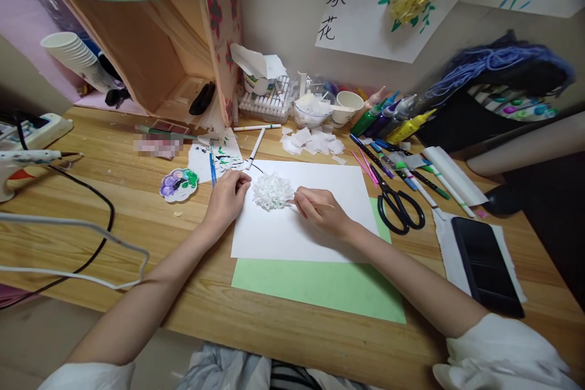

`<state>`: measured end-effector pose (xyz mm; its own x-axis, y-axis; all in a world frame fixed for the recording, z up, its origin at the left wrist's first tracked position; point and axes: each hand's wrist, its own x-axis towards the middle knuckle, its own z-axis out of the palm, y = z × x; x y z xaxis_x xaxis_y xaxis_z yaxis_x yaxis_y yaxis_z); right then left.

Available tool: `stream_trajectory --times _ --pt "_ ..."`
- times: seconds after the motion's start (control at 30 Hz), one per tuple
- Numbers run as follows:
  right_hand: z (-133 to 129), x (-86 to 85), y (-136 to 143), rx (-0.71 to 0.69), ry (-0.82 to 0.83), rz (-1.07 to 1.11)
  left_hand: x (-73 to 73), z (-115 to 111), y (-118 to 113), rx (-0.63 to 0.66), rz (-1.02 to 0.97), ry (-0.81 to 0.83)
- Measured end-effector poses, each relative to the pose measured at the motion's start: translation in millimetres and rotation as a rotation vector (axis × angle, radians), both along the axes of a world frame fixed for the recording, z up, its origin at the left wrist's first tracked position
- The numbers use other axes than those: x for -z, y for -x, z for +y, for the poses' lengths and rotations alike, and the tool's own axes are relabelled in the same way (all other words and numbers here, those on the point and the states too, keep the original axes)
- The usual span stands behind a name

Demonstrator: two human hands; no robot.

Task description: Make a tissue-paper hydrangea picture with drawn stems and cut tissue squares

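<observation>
On a white sheet of paper (315,237) is a round, ruffled white paper flower (273,191) with faint green tints and a thin dark stem line running up from it. My right hand (320,210) pinches a thin paintbrush (325,205), whose tip touches or nearly touches the flower's right edge. At the paper's left edge rests my left hand (228,195), its fingers curled in beside the flower; nothing shows in them. Left of that hand lies a small flower-shaped palette (178,185) with purple and green paint.
Green paper (320,286) lies under the white sheet. Black-handled scissors (400,204), pens and a dark phone (487,265) are on the right. Paper scraps (313,141), a bowl (311,111) and paint bottles (388,119) stand behind. Cables (109,219) cross the left side.
</observation>
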<state>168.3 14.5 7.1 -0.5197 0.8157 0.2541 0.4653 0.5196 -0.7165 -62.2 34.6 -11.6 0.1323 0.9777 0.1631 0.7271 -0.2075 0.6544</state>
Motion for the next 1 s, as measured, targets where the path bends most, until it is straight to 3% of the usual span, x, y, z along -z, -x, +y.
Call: stream_trajectory --times 0.33,0.43,0.5,0.57,0.7,0.8,0.87,1.0 --pt "23 -18.9 27 0.019 0.088 -0.202 2.0 1 0 -0.008 -0.004 -0.005" --pt "24 -26.4 26 -0.007 0.140 -0.173 3.1 2 0 -0.010 -0.007 -0.005" --pt "18 -27.5 16 0.021 0.175 -0.026 3.2 1 1 -0.008 -0.008 -0.006" --pt "9 -22.2 1 0.134 0.231 0.226 2.2 -1 3 -0.001 0.000 -0.003" --pt "-3 5.5 -28 0.402 0.447 0.680 -7.1 2 -2 -0.004 0.049 -0.028" --pt "-3 25.8 -37 0.494 0.515 0.840 -20.5 23 -22 -0.036 0.119 -0.145" --pt "-2 33.4 -38 0.513 0.525 0.877 -28.6 48 -41 0.022 0.146 -0.177" --pt "-2 36.9 -37 0.523 0.531 0.874 -29.5 102 -74 0.001 0.303 -0.044"
